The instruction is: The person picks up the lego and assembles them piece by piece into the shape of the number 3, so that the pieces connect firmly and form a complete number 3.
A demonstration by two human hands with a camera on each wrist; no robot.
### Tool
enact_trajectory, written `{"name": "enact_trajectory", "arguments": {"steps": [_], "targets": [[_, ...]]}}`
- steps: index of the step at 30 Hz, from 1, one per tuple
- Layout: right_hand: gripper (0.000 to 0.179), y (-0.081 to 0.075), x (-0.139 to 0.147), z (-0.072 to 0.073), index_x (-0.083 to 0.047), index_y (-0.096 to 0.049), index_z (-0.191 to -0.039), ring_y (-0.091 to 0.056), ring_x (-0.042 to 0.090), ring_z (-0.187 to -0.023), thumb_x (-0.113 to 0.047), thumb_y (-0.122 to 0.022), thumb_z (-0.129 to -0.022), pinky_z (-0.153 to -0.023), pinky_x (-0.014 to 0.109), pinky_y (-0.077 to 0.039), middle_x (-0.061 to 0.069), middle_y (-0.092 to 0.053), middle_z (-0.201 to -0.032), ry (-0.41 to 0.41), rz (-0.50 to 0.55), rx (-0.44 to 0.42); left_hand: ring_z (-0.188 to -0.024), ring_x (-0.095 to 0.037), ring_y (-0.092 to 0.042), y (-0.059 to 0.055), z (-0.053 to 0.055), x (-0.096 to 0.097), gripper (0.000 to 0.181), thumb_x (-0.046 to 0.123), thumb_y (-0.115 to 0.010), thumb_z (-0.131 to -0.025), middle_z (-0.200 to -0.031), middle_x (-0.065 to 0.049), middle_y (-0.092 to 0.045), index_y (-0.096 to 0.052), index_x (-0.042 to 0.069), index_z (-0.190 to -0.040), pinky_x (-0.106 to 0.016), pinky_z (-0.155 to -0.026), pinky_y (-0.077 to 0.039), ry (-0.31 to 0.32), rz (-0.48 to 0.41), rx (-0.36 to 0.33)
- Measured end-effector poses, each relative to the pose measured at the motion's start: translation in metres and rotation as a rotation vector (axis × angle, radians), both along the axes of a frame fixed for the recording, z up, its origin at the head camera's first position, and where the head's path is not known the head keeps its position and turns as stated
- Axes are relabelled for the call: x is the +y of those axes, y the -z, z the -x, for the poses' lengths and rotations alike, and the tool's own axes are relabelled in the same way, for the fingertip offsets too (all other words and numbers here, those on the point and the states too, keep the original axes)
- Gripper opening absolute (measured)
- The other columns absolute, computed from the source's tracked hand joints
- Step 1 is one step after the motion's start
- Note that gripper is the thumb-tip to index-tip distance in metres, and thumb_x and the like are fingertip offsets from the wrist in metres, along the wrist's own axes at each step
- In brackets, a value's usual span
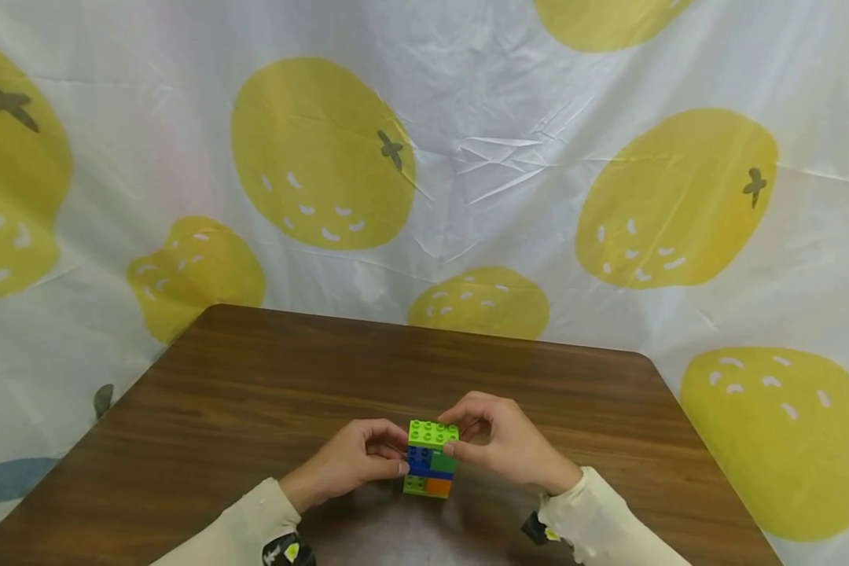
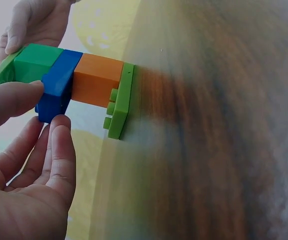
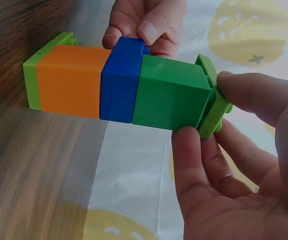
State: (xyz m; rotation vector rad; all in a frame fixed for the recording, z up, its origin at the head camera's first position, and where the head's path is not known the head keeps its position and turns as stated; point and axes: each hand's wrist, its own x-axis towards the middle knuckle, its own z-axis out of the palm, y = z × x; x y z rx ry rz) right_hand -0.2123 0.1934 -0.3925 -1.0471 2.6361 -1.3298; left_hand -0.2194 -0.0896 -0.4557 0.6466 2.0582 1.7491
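Note:
A stack of toy building bricks stands on the wooden table in front of me. From the bottom up come a light green plate (image 2: 122, 107), an orange brick (image 3: 71, 82), a blue brick (image 3: 120, 80), a green brick (image 3: 169, 95) and a second light green plate (image 1: 428, 432) with studs on top. My left hand (image 1: 357, 458) pinches the blue brick's studded end between thumb and fingertips. From the other side my right hand (image 1: 505, 442) grips the top plate, one fingertip also touching the green brick. In the right wrist view that plate sits slightly tilted against the green brick.
The brown table (image 1: 311, 362) has rounded far corners. A white curtain (image 1: 481, 181) printed with yellow fruit hangs right behind it. Light sleeves and dark wrist straps (image 1: 290, 550) show at both wrists.

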Motion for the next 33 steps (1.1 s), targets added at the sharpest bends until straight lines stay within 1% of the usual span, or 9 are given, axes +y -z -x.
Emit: {"name": "enact_trajectory", "arguments": {"steps": [6, 12, 23, 29, 33], "targets": [[0.028, -0.0005, 0.0006, 0.0000, -0.018, -0.077, -0.118, -0.068, 0.012, -0.091, -0.023, -0.085, -0.091, -0.082, 0.031, -0.063, 0.000, -0.073, -0.111, -0.005, 0.010, 0.003, -0.101, -0.018, -0.072, -0.0010, 0.0008, -0.0005, 0.036, 0.014, -0.081, -0.094, -0.118, -0.013, -0.072, -0.068, -0.001, -0.124, -0.027, -0.084, -0.061, 0.006, -0.007, 0.000], [0.029, -0.0010, -0.0001, -0.0005, -0.018, -0.077, -0.118, -0.068, 0.012, -0.092, -0.023, -0.086, -0.090, -0.083, 0.029, -0.062, -0.001, -0.073, -0.111, 0.001, 0.007, -0.021, -0.100, -0.016, -0.072, -0.0007, -0.0008, -0.0008, 0.037, 0.013, -0.080, -0.094, -0.119, -0.015, -0.072, -0.067, -0.003, -0.124, -0.026, -0.083, -0.061, 0.008, -0.018, -0.003], [0.030, 0.0005, -0.0002, -0.0022, -0.017, -0.078, -0.115, -0.071, 0.011, -0.092, -0.020, -0.088, -0.087, -0.084, 0.031, -0.063, 0.000, -0.074, -0.108, 0.000, 0.010, -0.034, -0.101, -0.019, -0.072, 0.0033, -0.0010, 0.0007, 0.035, 0.014, -0.081, -0.093, -0.115, -0.009, -0.073, -0.068, 0.000, -0.123, -0.027, -0.082, -0.061, 0.000, -0.017, -0.024], [0.031, 0.0005, -0.0003, -0.0016, -0.016, -0.079, -0.115, -0.070, 0.012, -0.090, -0.020, -0.089, -0.087, -0.084, 0.032, -0.064, 0.001, -0.073, -0.106, -0.002, 0.013, -0.030, -0.103, -0.020, -0.072, 0.0018, 0.0001, 0.0013, 0.035, 0.015, -0.081, -0.094, -0.116, -0.009, -0.072, -0.068, 0.001, -0.123, -0.028, -0.084, -0.061, -0.003, -0.007, -0.011], [0.031, 0.0001, -0.0002, -0.0007, -0.016, -0.079, -0.115, -0.071, 0.012, -0.089, -0.021, -0.090, -0.086, -0.083, 0.031, -0.064, 0.000, -0.072, -0.103, 0.006, -0.004, -0.036, -0.103, -0.021, -0.072, 0.0014, 0.0005, 0.0011, 0.035, 0.015, -0.081, -0.094, -0.117, -0.009, -0.072, -0.068, 0.001, -0.123, -0.029, -0.085, -0.061, -0.004, 0.001, -0.011]]}}
